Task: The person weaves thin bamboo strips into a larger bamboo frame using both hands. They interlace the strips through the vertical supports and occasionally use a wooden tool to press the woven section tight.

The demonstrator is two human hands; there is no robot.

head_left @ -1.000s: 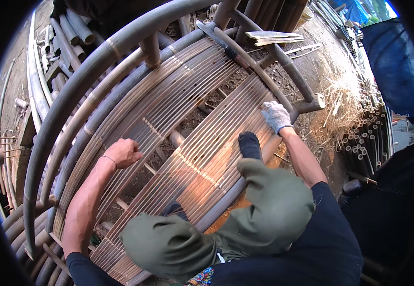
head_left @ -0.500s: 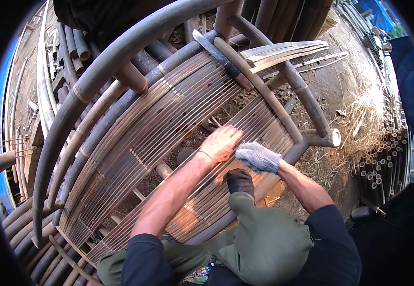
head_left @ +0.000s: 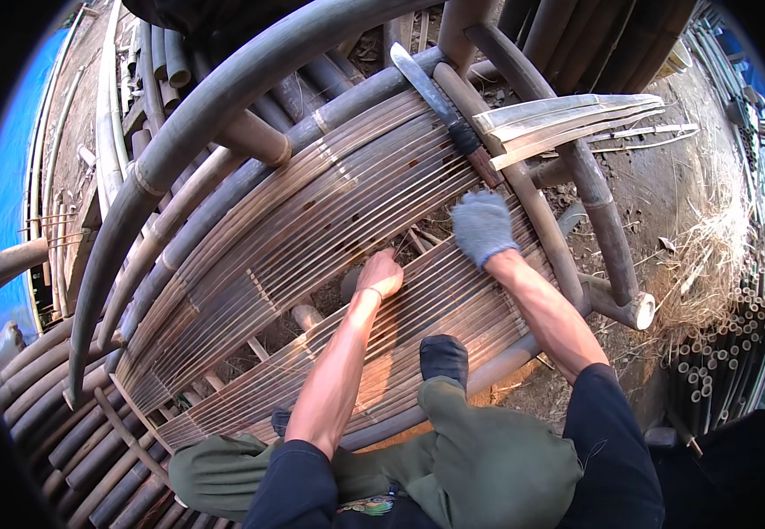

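Note:
Both of my arms reach over the seat of a bamboo bench, above a gap between two bands of thin bamboo slats. My bare left hand (head_left: 380,273) is closed at the gap, beside the edge of the near slats (head_left: 453,291); what its fingers hold is hidden. My right hand (head_left: 484,231), in a grey knit glove, is curled at the right end of the gap, just below the handle of a machete (head_left: 440,108). Its fingertips are hidden from above. The machete lies over the far slats (head_left: 312,212), its blade toward the back.
Curved bamboo rails (head_left: 223,106) arch along the bench's far side. Split bamboo pieces (head_left: 567,123) lie across the right armrest (head_left: 589,185). Stacked bamboo poles (head_left: 91,450) fill the lower left. Shavings (head_left: 709,238) and cut poles (head_left: 709,361) are at the right. My dark-covered foot (head_left: 444,360) rests on the near slats.
My hands have moved apart: the left has drawn left and slightly down to the gap, while the right has gone up toward the machete handle. The view has shifted slightly.

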